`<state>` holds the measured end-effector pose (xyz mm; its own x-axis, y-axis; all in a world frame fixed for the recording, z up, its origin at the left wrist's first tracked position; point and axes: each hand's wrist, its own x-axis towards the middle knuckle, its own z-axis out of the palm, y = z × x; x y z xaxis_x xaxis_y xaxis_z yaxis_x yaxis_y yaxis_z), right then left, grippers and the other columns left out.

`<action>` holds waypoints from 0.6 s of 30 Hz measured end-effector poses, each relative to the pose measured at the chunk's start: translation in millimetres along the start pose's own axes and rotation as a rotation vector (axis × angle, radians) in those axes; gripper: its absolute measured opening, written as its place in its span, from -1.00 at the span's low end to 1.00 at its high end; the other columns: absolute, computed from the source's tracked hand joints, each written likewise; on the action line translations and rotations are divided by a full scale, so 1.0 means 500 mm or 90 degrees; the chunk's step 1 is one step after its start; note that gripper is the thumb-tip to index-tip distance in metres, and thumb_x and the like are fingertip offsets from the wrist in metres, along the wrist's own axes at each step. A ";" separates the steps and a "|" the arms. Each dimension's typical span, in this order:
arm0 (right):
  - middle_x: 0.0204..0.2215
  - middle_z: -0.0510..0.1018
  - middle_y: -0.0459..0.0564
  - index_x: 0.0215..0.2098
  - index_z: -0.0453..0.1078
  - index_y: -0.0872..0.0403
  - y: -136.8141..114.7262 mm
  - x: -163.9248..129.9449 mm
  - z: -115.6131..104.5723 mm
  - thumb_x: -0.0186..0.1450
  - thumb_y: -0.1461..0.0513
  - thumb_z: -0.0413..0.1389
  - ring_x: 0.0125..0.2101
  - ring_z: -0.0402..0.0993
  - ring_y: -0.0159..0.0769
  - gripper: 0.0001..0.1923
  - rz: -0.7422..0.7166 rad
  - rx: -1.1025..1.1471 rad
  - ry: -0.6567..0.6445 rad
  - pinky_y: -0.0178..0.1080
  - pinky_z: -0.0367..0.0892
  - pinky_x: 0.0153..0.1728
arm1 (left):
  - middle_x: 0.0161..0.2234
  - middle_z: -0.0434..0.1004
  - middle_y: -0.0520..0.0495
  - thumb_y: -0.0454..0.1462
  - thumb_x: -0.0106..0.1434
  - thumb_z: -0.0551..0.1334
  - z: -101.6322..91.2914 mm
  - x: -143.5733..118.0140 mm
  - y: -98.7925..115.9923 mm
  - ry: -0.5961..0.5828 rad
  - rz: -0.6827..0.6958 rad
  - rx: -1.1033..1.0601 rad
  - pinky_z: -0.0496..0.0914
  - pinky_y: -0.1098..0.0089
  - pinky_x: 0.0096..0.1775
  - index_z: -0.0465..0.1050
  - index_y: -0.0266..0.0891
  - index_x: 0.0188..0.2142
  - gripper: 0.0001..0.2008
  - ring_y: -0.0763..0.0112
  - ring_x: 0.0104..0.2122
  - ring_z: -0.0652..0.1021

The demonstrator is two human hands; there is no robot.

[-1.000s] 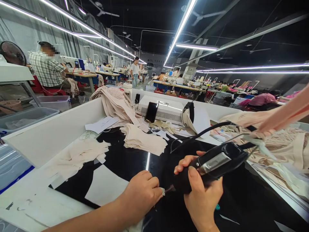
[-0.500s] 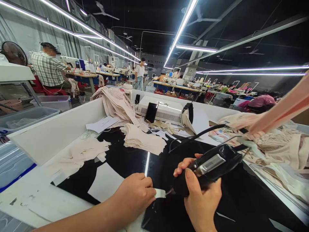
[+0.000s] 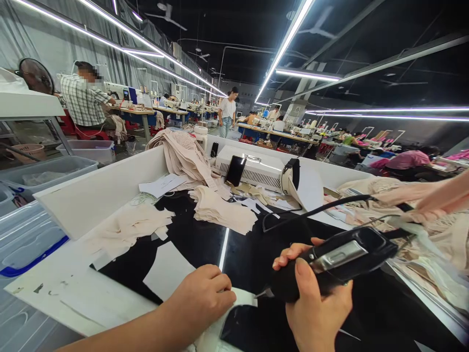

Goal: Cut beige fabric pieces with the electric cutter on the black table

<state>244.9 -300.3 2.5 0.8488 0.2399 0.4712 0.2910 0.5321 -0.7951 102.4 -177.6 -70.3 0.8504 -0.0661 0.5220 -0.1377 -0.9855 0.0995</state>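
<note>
1. The white strip (image 3: 240, 297) lies on the black worktop (image 3: 190, 244) at the near edge, between the two hands; the tool's tip (image 3: 264, 293) touches its right end
2. The right hand (image 3: 315, 313) is wrapped tight round the black tool (image 3: 330, 264), thumb on top and fingers curled under, gripping its handle
3. The left hand (image 3: 205, 298) is curled almost closed, fingertips pressing the strip flat; whether it pinches the strip or only pins it, I cannot tell
4. Progress, as a judgement: the tip sits at one end of the strip, so the pass along it looks barely begun; most of the strip appears unworked
5. Judging by the heaps, much cloth is left: one flat beige stack (image 3: 220, 210) mid-table, one scattered beige pile (image 3: 128, 227) to the left, one draped bundle (image 3: 183, 154) at the back wall, and a loose mass of beige cloth (image 3: 421, 215) on the right
6. Counted: one tool, one black cable (image 3: 315, 210) running from it, one white strip in hand, one white panel (image 3: 164, 269) lying left of the strip
7. Further back: one white machine (image 3: 256, 171), one dark phone (image 3: 235, 170) leaning on it, one sheet of paper (image 3: 161, 185)
8. Beyond the table: one seated person in a checked shirt (image 3: 82, 100), one standing person (image 3: 227, 115), several more too small to count, and one fan (image 3: 36, 76) at far left
</note>
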 end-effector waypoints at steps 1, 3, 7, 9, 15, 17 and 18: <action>-0.39 0.56 -0.17 0.00 0.39 -0.07 0.000 0.000 0.006 0.28 0.22 0.36 -0.45 0.51 -0.36 -0.62 -0.001 0.011 0.000 -0.27 0.53 -0.44 | -0.33 0.46 0.04 -0.51 0.36 0.28 0.000 -0.001 0.000 0.004 0.002 0.000 0.32 0.36 -0.30 0.33 -0.23 -0.35 -0.77 0.38 -0.35 0.41; -0.40 0.55 -0.18 -0.01 0.39 -0.07 0.002 0.000 0.018 0.28 0.22 0.36 -0.45 0.50 -0.37 -0.63 0.008 0.028 -0.007 -0.27 0.52 -0.45 | -0.33 0.46 0.04 -0.51 0.36 0.26 0.000 -0.001 0.001 0.007 0.006 -0.003 0.33 0.37 -0.29 0.33 -0.23 -0.35 -0.78 0.38 -0.35 0.42; -0.39 0.56 -0.18 0.00 0.38 -0.08 0.016 -0.005 0.034 0.29 0.22 0.35 -0.46 0.50 -0.39 -0.63 0.035 0.032 -0.027 -0.26 0.52 -0.43 | -0.33 0.47 0.03 -0.50 0.37 0.26 -0.002 -0.001 0.002 0.016 0.007 -0.013 0.34 0.37 -0.29 0.35 -0.24 -0.34 -0.80 0.38 -0.36 0.43; -0.38 0.56 -0.18 0.01 0.37 -0.08 0.023 -0.008 0.038 0.29 0.22 0.35 -0.46 0.50 -0.39 -0.63 0.033 0.032 -0.034 -0.26 0.52 -0.43 | -0.34 0.47 0.02 -0.51 0.37 0.25 -0.002 0.000 0.002 0.015 0.012 -0.015 0.35 0.37 -0.29 0.35 -0.24 -0.34 -0.80 0.38 -0.37 0.43; -0.41 0.55 -0.18 -0.01 0.37 -0.07 0.027 -0.009 0.043 0.30 0.23 0.34 -0.47 0.49 -0.38 -0.66 0.031 0.021 -0.038 -0.27 0.52 -0.44 | -0.34 0.47 0.01 -0.53 0.37 0.22 -0.001 -0.001 -0.003 0.014 0.024 0.003 0.36 0.36 -0.29 0.34 -0.25 -0.34 -0.79 0.38 -0.37 0.44; -0.40 0.56 -0.18 -0.02 0.37 -0.07 0.022 -0.007 0.040 0.30 0.22 0.34 -0.46 0.50 -0.38 -0.66 0.035 0.007 -0.037 -0.26 0.52 -0.44 | -0.34 0.47 0.02 -0.52 0.38 0.22 0.001 -0.001 -0.004 0.021 0.020 0.002 0.36 0.37 -0.29 0.33 -0.25 -0.36 -0.78 0.39 -0.37 0.43; -0.40 0.56 -0.18 -0.02 0.37 -0.07 0.019 -0.005 0.038 0.30 0.22 0.34 -0.46 0.50 -0.37 -0.66 0.035 0.005 -0.033 -0.25 0.52 -0.43 | -0.35 0.46 0.02 -0.52 0.38 0.21 0.002 -0.002 -0.003 0.026 0.017 0.000 0.36 0.37 -0.29 0.32 -0.25 -0.36 -0.77 0.40 -0.37 0.43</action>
<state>237.2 -280.6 0.9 0.8388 0.3108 0.4470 0.2417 0.5230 -0.8174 102.4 -176.0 -71.9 0.8249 -0.0860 0.5587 -0.1601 -0.9834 0.0851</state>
